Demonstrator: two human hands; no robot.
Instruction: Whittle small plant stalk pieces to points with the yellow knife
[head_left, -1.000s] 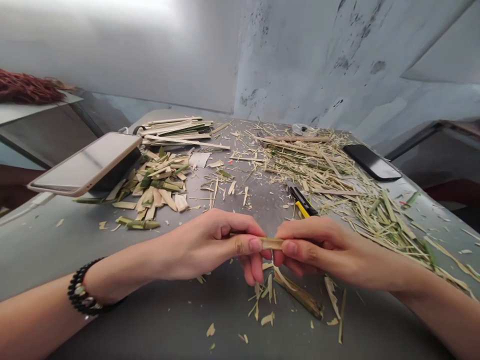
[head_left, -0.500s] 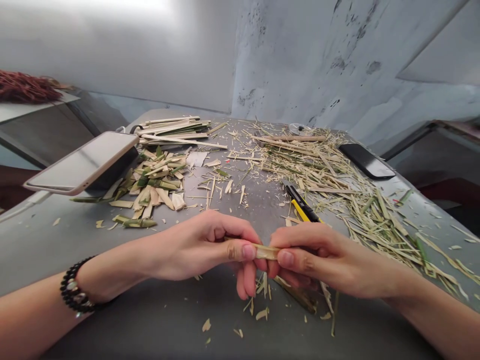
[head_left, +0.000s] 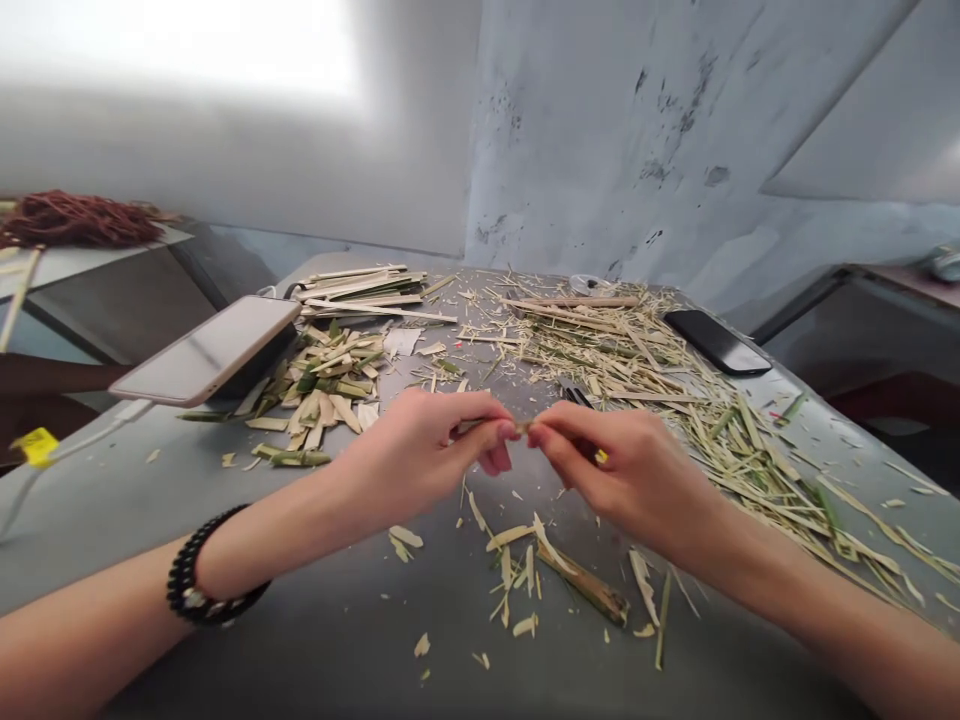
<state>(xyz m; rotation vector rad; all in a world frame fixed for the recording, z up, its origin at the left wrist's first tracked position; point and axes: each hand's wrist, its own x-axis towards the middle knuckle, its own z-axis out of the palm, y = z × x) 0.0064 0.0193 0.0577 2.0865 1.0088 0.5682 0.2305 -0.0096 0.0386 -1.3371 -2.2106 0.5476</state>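
Now closer together, left hand [head_left: 420,450] and right hand [head_left: 622,465] pinching bamboo strip [head_left: 521,427], barely visible

The dull grey metal worktop [head_left: 315,620] carries pale straw-yellow and green bamboo shavings [head_left: 675,390]. Left of the shavings lies a heap of cream and dark green cut bamboo chips [head_left: 330,385]. Beside that heap sits a pale pink-cased phone [head_left: 210,350] with a grey glossy screen. A glossy black phone [head_left: 716,342] lies at the shavings' far edge. A black beaded bracelet [head_left: 196,580] with white flecks circles the wrist. A rust-red tangled fibre bundle [head_left: 75,220] shows far left.
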